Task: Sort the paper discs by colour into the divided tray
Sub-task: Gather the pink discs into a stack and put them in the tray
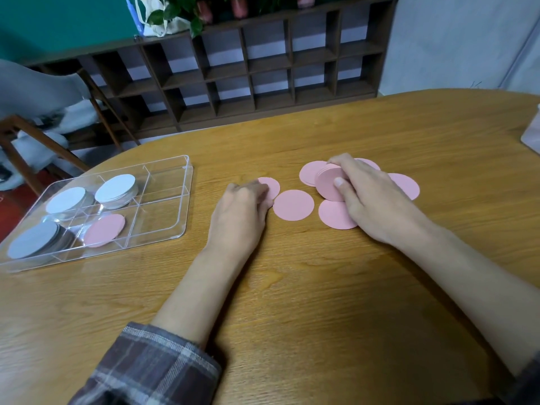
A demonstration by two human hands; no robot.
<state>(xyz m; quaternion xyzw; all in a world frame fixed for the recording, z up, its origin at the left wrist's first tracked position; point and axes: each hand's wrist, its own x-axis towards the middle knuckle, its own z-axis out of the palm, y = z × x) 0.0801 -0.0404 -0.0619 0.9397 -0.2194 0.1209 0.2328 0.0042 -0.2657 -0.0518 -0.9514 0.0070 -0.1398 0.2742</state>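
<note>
Several pink paper discs lie loose on the wooden table. My right hand (368,197) grips a small stack of pink discs (328,182), thumb on its front face and fingers curled over the top. More pink discs lie around it: one under the wrist (333,216), one at the far left of the group (309,171), one to the right (407,184). My left hand (242,206) has its fingertips on a single pink disc (271,187); another disc (293,205) lies just right of it. The clear divided tray (175,197) sits at the left.
In the tray, three compartments hold stacks of pale white-grey discs (115,188), (65,200), (33,239), and one holds a pink disc (105,230). The right-hand compartments hold nothing. A white object (533,135) stands at the table's right edge. Chairs and a shelf unit lie beyond.
</note>
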